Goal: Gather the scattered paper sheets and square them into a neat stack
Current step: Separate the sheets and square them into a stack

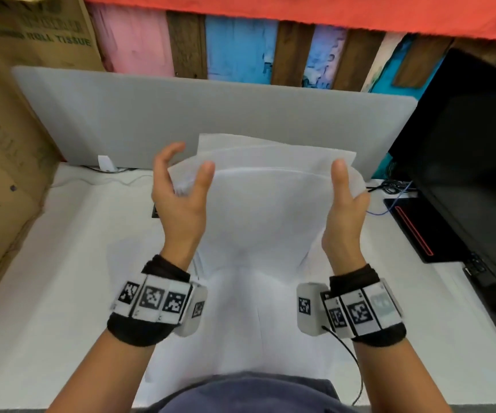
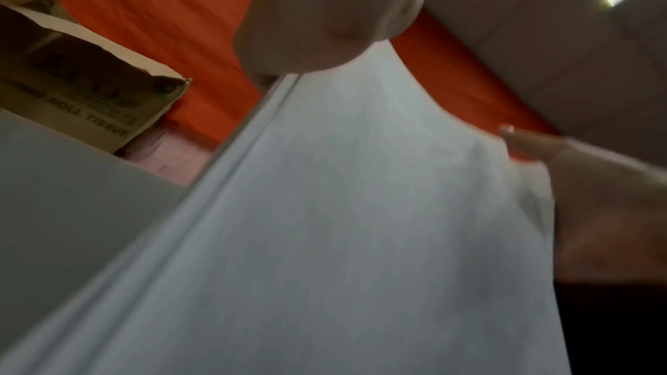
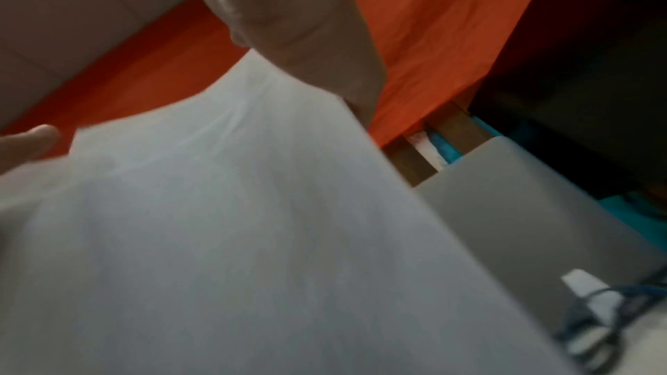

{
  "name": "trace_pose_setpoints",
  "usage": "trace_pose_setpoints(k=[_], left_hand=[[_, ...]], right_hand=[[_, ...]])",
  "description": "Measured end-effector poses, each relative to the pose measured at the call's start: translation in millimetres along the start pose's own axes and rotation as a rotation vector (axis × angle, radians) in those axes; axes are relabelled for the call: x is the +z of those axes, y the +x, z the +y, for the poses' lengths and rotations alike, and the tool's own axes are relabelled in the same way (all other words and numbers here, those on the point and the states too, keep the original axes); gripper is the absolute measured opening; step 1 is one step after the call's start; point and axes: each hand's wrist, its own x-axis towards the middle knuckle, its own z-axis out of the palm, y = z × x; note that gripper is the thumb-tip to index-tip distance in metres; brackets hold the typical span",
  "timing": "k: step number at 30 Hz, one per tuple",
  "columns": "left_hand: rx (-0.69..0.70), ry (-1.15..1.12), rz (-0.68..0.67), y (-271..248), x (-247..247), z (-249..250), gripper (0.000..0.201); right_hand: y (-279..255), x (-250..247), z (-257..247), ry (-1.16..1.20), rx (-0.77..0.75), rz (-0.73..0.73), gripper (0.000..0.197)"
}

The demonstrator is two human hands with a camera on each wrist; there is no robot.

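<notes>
paper sheets (image 1: 258, 210) held up off the white desk (image 1: 62, 263), between both hands, upper edges uneven and fanned, three or so layers showing at the top, lower part drooping toward the torso. left hand (image 1: 178, 201) at the left edge of the sheets, thumb on the near face, fingers curled behind and partly clear of the paper, so a loose pinch rather than a firm clamp. right hand (image 1: 345, 216) at the right edge, thumb upright on the near face, fingers wrapped behind, gripping the sheets. grey divider panel (image 1: 181, 114) behind the sheets, cardboard box (image 1: 5, 144) far left, black monitor (image 1: 464, 162) right, cables near its base. wrist views blurred, mostly paper plus thumb.
</notes>
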Motion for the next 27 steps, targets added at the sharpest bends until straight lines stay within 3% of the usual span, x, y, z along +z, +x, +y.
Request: trace_pose_setpoints(k=[3, 8, 15, 18, 22, 23, 26, 27], left_hand=[[0.049, 0.011, 0.087, 19.3, 11.7, 14.0, 0.037], [-0.003, 0.059, 0.133, 29.4, 18.2, 10.0, 0.035], [0.016, 0.020, 0.012, 28.9, -0.1, -6.4, 0.035], [0.050, 0.013, -0.064, 19.9, -13.7, -21.3, 0.034], [-0.102, -0.093, -0.145, 6.3, -23.9, -47.6, 0.063], [-0.167, -0.094, -0.152, -0.4, -23.0, -54.3, 0.065], [-0.291, -0.031, -0.229, -16.3, -14.1, -63.6, 0.041], [-0.298, -0.013, -0.256, -15.6, -12.8, -63.9, 0.039]], right_hand=[[7.8, 19.5, -9.8, 0.023, -0.034, 0.021, 0.019], [12.0, 25.5, -6.5, -0.038, -0.006, 0.098, 0.011], [19.3, 6.1, 1.1, -0.202, -0.019, -0.106, 0.016], [25.0, -8.7, 7.7, -0.230, 0.016, -0.235, 0.032], [21.8, -21.8, 28.4, -0.171, 0.075, -0.412, 0.078], [18.4, -21.7, 35.8, -0.166, 0.122, -0.415, 0.075], [9.6, -15.2, 47.8, -0.222, 0.190, -0.391, 0.033], [10.7, -14.6, 47.9, -0.239, 0.186, -0.378, 0.033]])
